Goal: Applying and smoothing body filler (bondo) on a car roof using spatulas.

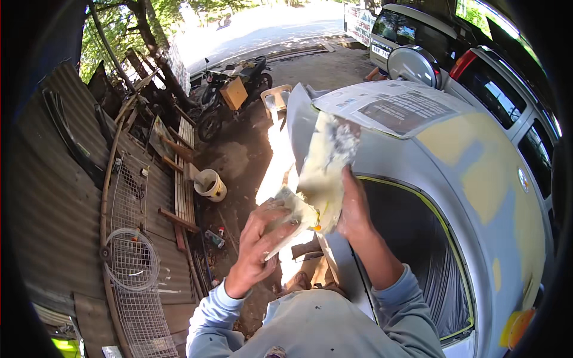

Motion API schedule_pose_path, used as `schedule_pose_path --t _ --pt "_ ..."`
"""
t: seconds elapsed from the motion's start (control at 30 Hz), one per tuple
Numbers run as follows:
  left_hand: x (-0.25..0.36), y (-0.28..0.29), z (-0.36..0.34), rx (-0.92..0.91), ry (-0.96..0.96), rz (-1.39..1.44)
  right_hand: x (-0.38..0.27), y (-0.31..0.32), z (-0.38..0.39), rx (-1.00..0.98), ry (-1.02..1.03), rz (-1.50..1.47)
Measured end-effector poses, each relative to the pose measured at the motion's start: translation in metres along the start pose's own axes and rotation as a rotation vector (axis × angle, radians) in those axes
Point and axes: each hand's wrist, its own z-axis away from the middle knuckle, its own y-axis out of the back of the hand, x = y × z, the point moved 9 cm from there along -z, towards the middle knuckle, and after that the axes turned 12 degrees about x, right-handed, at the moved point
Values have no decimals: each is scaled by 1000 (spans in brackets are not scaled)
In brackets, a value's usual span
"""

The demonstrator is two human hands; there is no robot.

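My left hand (258, 241) is closed on a flat putty spreader (293, 206) smeared with pale filler. In my right hand (356, 206) is a long mixing board (325, 158), tilted and coated with cream and whitish putty. The spreader's edge meets the lower end of the board, where a small orange-yellow dab (317, 227) shows. Both hands are in front of my chest, beside a grey-primed car body (394, 152) on the right. Yellowish filler patches (492, 182) cover part of that body. My right forearm passes in front of its masked window (412, 238).
Left stands a corrugated metal wall (57, 209) with wire mesh (140, 316) and wood planks (184, 191). A white bucket (210, 185) is on the ground. Farther off are a motorcycle (221, 89) and a plastic chair (276, 98). Another vehicle (495, 95) stands behind the car.
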Motion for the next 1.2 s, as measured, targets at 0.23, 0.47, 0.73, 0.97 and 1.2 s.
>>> schedule_pose_path --t 0.23,0.47,0.73,0.97,1.2 --pt "-26 -4 69 91 213 64 85 -21 69 -209 -570 -231" --pt "-15 -5 97 75 234 3 101 -17 89 -263 -451 -140" --pt "-15 -6 104 -61 233 -139 100 10 91 -163 -434 -63" --pt "-24 -2 118 -215 82 -478 66 19 81 -170 -546 -337" --pt "26 6 102 -81 -238 -467 46 51 60 -115 -222 -126"
